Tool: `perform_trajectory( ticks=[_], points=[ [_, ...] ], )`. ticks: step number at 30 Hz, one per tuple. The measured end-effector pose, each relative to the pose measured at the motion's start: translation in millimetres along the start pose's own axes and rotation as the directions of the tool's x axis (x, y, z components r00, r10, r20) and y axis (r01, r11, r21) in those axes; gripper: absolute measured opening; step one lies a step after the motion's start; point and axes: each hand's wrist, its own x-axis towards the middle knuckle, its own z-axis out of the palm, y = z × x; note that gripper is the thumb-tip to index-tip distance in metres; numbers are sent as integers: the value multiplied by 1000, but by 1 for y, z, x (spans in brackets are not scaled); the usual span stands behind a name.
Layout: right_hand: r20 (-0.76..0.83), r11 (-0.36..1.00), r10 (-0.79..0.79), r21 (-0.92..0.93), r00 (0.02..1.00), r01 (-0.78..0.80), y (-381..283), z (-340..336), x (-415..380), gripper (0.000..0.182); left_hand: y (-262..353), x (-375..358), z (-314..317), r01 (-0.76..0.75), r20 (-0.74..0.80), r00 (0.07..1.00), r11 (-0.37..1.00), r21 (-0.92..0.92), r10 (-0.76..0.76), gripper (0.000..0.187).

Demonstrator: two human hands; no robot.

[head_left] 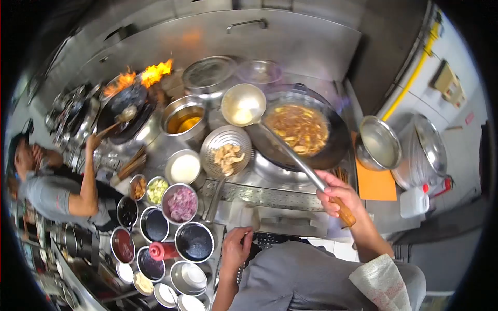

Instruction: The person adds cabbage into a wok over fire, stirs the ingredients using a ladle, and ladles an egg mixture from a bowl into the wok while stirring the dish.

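Observation:
My right hand (337, 196) is closed round the wooden handle end of a long ladle (244, 104). Its bowl, with some pale liquid inside, hangs at the left rim of a big black wok (340, 129). Brown sauce with noodle-like strands and pieces (298, 129) fills the wok's middle. My left hand (236, 248) rests low by the counter's front edge, fingers curled, near a pale cloth (243, 215); whatever is inside them is hidden. A perforated skimmer (211, 150) lies left of the wok, carrying cooked meat pieces (227, 158).
Left of the skimmer stand a pot of orange oil (184, 122), a pot of white liquid (185, 168) and a bowl of chopped red onion (180, 203). Several sauce containers crowd lower left. Flames (155, 73) rise at another wok, worked by a co-worker (62, 192). A steel pot (378, 142) stands right.

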Motion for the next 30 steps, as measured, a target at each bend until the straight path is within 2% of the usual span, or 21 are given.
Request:
perform_trajectory(
  ticks=[1,2,4,6,11,14,18,19,21,23,24,25,26,28,29,30],
  points=[
    [-100,984,-43,-176,994,25,-9,-6,-7,61,5,3,3,1,17,1000,1000,-7,-1,11],
    [-143,964,-74,-265,987,34,-18,-11,-13,62,9,6,5,5,35,999,1000,-12,-4,11],
    [-360,883,-129,-465,924,-58,-32,-14,-22,58,17,10,12,6,58,998,1000,-24,-5,11],
    [-338,851,-122,-519,933,-77,-39,-55,-25,62,20,15,18,-15,69,997,1000,-15,16,11],
    [-444,538,-257,-804,858,-254,-52,-71,-12,62,22,21,34,-50,117,992,999,-3,50,12],
    [-400,449,-328,-863,856,-231,-39,-66,6,63,27,25,41,-66,159,985,998,-4,66,12],
    [-434,602,-201,-762,878,-239,-54,-93,-45,64,31,29,41,-56,155,986,998,-14,57,12],
    [-480,631,-139,-717,866,-296,-68,-91,-58,64,32,36,42,-88,141,986,996,-18,89,13],
    [-468,545,-214,-785,857,-293,-73,-94,-49,65,45,56,46,-141,125,982,990,-31,143,16],
    [-450,486,-319,-833,834,-264,-63,-81,-31,64,78,97,58,-350,117,932,936,46,343,24],
    [-414,413,-357,-874,837,-256,-53,-83,-16,62,98,121,69,-420,79,906,905,68,415,25],
    [-388,445,-328,-868,861,-222,-47,-80,-13,62,115,138,81,-483,44,876,870,96,481,26],
    [-361,480,-298,-857,884,-188,-42,-77,-13,62,116,148,97,-467,82,884,875,124,460,25],
    [-403,545,-193,-802,895,-244,-56,-76,-46,63,103,161,133,-435,143,899,883,177,414,24],
    [-417,565,-138,-778,898,-275,-67,-78,-62,63,107,156,135,-412,136,910,891,189,392,22],
    [-438,579,-150,-766,886,-280,-76,-83,-67,63,109,152,134,-391,125,920,897,205,372,22]
  ],
)
